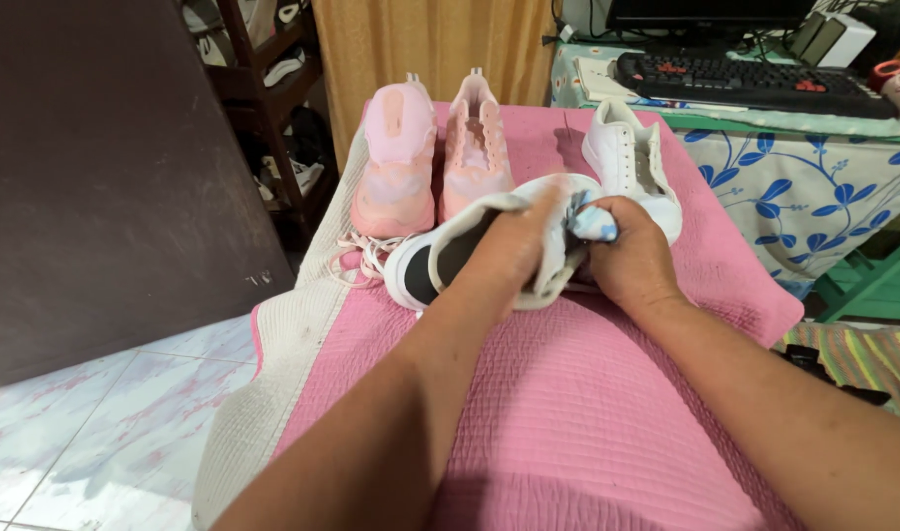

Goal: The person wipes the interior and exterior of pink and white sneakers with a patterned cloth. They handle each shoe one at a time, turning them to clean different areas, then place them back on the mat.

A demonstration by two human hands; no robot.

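Left hand [509, 246] gripping white low-top sneaker [489, 241] steady, right hand [632, 256] pinching blue-patterned cloth [593, 224] — best wiped in short, firm strokes over pink quilted cover [588, 393].

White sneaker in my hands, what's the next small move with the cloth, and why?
Probably draw the cloth in your right hand along the sneaker's side. Your left hand already steadies the shoe on the pink quilt, and the cloth sits bunched against its upper.
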